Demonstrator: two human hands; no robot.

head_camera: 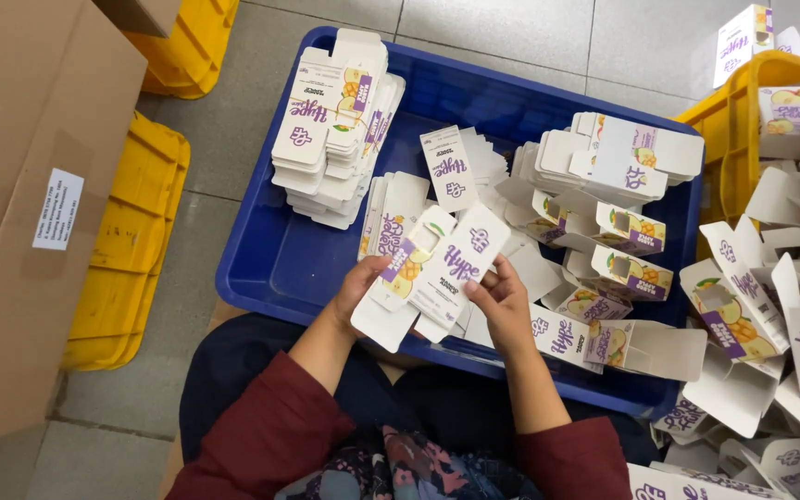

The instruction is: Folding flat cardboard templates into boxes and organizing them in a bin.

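Barely started on this one: my left hand (356, 282) and right hand (502, 301) both grip a flat carton blank (432, 268) over the blue crate's (270, 268) near edge. Big flat stacks (335, 120) left; folded cartons (631, 231) pile up right.

One blue crate (270, 268) sits in the middle of the floor. Inside it are three piles of flat white-and-purple cartons: a tall stack (331, 130) at its far left corner, a loose heap (474, 185) in its centre and another stack (622, 153) along its right wall. Three yellow crates surround it: two (127, 268) (192, 46) to its left, one (729, 111) to its right. One large brown cardboard box (20, 204) stands farther left of the blue crate. Two hands (358, 282) (502, 296) hover over its near rim.
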